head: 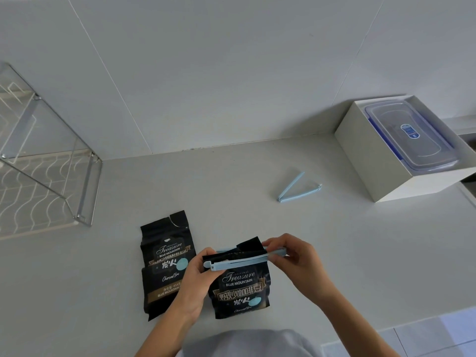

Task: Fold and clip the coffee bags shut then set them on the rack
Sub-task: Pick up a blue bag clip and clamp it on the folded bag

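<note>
Two black coffee bags lie on the grey counter. The right bag (240, 289) is in front of me with a light blue clip (244, 261) across its folded top. My left hand (195, 282) pinches the clip's hinge end and the bag's left edge. My right hand (296, 258) grips the clip's other end at the bag's right corner. The left bag (164, 264) lies flat beside it, its top unclipped. A second blue clip (296, 188) lies spread in a V further back on the right. The wire rack (85, 186) stands at the far left.
A white box (371, 155) holding a clear container with a blue-trimmed lid (412, 135) sits at the back right against the tiled wall. The counter's front edge runs along the lower right.
</note>
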### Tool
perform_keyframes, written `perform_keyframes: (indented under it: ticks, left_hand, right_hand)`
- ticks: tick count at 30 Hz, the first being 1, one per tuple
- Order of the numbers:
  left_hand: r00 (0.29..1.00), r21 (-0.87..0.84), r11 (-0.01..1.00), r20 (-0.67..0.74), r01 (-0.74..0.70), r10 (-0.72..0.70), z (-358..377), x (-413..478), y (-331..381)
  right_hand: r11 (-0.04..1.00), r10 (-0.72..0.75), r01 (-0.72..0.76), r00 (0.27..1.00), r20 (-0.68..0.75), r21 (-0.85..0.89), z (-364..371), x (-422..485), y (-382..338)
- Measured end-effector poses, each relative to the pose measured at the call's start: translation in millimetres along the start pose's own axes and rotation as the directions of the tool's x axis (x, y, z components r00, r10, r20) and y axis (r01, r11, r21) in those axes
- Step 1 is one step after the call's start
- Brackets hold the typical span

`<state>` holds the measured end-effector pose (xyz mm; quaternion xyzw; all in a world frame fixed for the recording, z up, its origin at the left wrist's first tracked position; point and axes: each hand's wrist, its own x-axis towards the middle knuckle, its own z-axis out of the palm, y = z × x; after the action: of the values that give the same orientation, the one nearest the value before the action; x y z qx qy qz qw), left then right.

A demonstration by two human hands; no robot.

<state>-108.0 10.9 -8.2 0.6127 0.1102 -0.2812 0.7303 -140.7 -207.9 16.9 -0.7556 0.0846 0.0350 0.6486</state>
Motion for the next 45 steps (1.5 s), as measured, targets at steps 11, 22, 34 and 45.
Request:
perform_keyframes:
  ticks: [11, 22, 34, 45]
  left_hand:
    - [0.993, 0.047, 0.996, -0.085, -0.073, 0.077, 4, -3, -11]
    - [1.000, 0.098, 0.995, -0.004, 0.006, -0.006, 1, -9, -8]
    - [0.992, 0.122, 0.990, 0.115, -0.074, 0.060, 2, -9, -3]
    - [0.967, 0.115, 0.993, 0.254, 0.009, -0.038, -8, 1, -1]
  right_hand:
    - [0.995, -0.053, 0.052, 0.998, -0.014, -0.089, 15, -5, 3]
    - [0.972, -0.013, 0.060, 0.980, 0.198, -0.229, 8, 5, -17]
    - [0.515, 0.014, 0.503, 0.805, 0.593, -0.694, 46, 33, -56]
    - [0.485, 0.073, 0.479, 0.811, 0.580, -0.732, 51, 43, -59]
